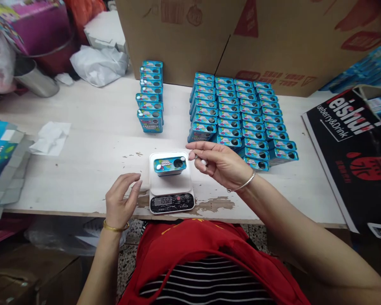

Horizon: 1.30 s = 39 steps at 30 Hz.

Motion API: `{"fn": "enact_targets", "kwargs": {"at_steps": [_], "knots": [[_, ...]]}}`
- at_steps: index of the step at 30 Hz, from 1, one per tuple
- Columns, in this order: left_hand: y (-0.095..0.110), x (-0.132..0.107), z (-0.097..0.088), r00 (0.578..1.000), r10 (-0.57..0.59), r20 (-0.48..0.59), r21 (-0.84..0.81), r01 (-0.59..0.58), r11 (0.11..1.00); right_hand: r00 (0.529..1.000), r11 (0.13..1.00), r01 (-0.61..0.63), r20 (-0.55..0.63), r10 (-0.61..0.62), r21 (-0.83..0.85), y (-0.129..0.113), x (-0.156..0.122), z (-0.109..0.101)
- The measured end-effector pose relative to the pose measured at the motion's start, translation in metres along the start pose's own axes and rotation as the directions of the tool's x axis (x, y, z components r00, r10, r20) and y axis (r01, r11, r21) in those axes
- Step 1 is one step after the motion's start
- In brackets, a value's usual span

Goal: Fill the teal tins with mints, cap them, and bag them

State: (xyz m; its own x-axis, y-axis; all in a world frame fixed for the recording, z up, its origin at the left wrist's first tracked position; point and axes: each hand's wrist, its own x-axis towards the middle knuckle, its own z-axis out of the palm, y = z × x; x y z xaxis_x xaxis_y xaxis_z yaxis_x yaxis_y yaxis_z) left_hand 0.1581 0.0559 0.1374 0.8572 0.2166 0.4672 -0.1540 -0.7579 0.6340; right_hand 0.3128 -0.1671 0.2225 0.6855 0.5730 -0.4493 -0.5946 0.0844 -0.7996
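A small digital scale (171, 203) stands at the table's front edge, its display lit with digits. Upright on its white plate is a blue candy tin (167, 165) with a dark round opening in the top and a small white candy near each end. My right hand (214, 160) hovers just right of that tin, thumb and fingers pinched around small white candies (204, 162). To the left of the scale, my left hand (122, 195) rests low over the table edge with its fingers apart, holding nothing.
Several rows of blue tins (230, 108) stand at the right; one column of tins (150, 97) with white candies on top stands further left. A large carton (190, 51) closes off the back. Crumpled tissue (52, 137), a steel cup (40, 80) and a black box (346, 140) flank the table.
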Motion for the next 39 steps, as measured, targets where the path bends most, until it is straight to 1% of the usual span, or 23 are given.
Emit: {"fn": "enact_targets", "kwargs": {"at_steps": [2,3,5,7,10,12,14,16,18,19,20,21,23,24,25,26,28,30,33,36,38,39], "knots": [[0.008,0.004,0.0,0.998,0.048,-0.034,0.05,-0.046,0.998,0.997,0.994,0.071,0.008,-0.071,-0.081,0.004,0.0,-0.004],[0.012,0.007,0.0,0.996,0.087,-0.031,0.083,-0.084,0.993,0.994,0.985,0.11,0.005,-0.11,-0.136,0.008,-0.002,-0.007],[0.02,0.015,0.002,0.986,0.168,0.019,0.147,-0.169,0.975,0.984,0.946,0.174,0.003,-0.18,-0.272,0.017,-0.006,-0.013],[0.026,0.022,0.005,0.972,0.221,0.081,0.202,-0.233,0.951,0.969,0.871,0.233,0.031,-0.244,-0.433,0.027,-0.011,-0.017],[0.033,0.031,0.013,0.957,0.253,0.14,0.261,-0.282,0.923,0.93,0.678,0.349,0.151,-0.335,-0.647,0.042,-0.017,-0.016],[0.037,0.036,0.019,0.946,0.273,0.175,0.266,-0.313,0.912,0.901,0.56,0.411,0.229,-0.367,-0.72,0.047,-0.017,-0.011],[0.04,0.041,0.025,0.927,0.299,0.228,0.243,-0.352,0.904,0.886,0.507,0.443,0.274,-0.374,-0.74,0.049,-0.015,-0.006],[0.043,0.046,0.029,0.914,0.309,0.264,0.217,-0.369,0.904,0.877,0.505,0.464,0.297,-0.377,-0.728,0.047,-0.013,-0.001],[0.042,0.05,0.03,0.923,0.291,0.252,0.212,-0.347,0.914,0.879,0.545,0.462,0.279,-0.387,-0.699,0.045,-0.013,0.0],[0.041,0.052,0.029,0.93,0.276,0.242,0.217,-0.329,0.919,0.889,0.592,0.443,0.242,-0.389,-0.674,0.044,-0.013,-0.001],[0.039,0.054,0.028,0.935,0.262,0.24,0.223,-0.316,0.922,0.907,0.663,0.407,0.19,-0.377,-0.628,0.043,-0.013,-0.002],[0.037,0.057,0.027,0.933,0.255,0.255,0.226,-0.313,0.922,0.93,0.753,0.356,0.133,-0.341,-0.554,0.043,-0.014,-0.005],[0.033,0.064,0.026,0.916,0.249,0.316,0.209,-0.323,0.923,0.977,0.923,0.213,0.046,-0.21,-0.32,0.044,-0.015,-0.013],[0.032,0.07,0.028,0.904,0.25,0.347,0.188,-0.328,0.926,0.99,0.973,0.144,0.021,-0.142,-0.183,0.045,-0.016,-0.017],[0.032,0.077,0.03,0.895,0.257,0.365,0.162,-0.333,0.929,0.996,0.995,0.088,0.003,-0.088,-0.056,0.047,-0.017,-0.022],[0.032,0.086,0.035,0.891,0.269,0.365,0.134,-0.336,0.932,0.999,0.998,0.05,-0.018,-0.049,0.05,0.049,-0.018,-0.027],[0.035,0.108,0.048,0.892,0.307,0.332,0.087,-0.352,0.932,0.997,0.98,0.024,-0.077,-0.009,0.196,0.055,-0.022,-0.035],[0.037,0.131,0.066,0.877,0.359,0.319,0.058,-0.396,0.917,0.992,0.961,0.016,-0.126,0.02,0.276,0.063,-0.028,-0.042],[0.035,0.156,0.1,0.835,0.391,0.387,0.093,-0.457,0.885,0.983,0.942,0.027,-0.179,0.035,0.334,0.076,-0.034,-0.049],[0.028,0.162,0.128,0.81,0.379,0.447,0.183,-0.498,0.848,0.978,0.927,0.034,-0.206,0.047,0.373,0.086,-0.038,-0.056],[0.023,0.159,0.137,0.809,0.388,0.441,0.212,-0.514,0.831,0.976,0.915,0.025,-0.208,0.065,0.403,0.09,-0.039,-0.06],[0.02,0.158,0.137,0.82,0.396,0.413,0.219,-0.512,0.831,0.976,0.908,0.017,-0.205,0.076,0.419,0.091,-0.04,-0.062]]}}
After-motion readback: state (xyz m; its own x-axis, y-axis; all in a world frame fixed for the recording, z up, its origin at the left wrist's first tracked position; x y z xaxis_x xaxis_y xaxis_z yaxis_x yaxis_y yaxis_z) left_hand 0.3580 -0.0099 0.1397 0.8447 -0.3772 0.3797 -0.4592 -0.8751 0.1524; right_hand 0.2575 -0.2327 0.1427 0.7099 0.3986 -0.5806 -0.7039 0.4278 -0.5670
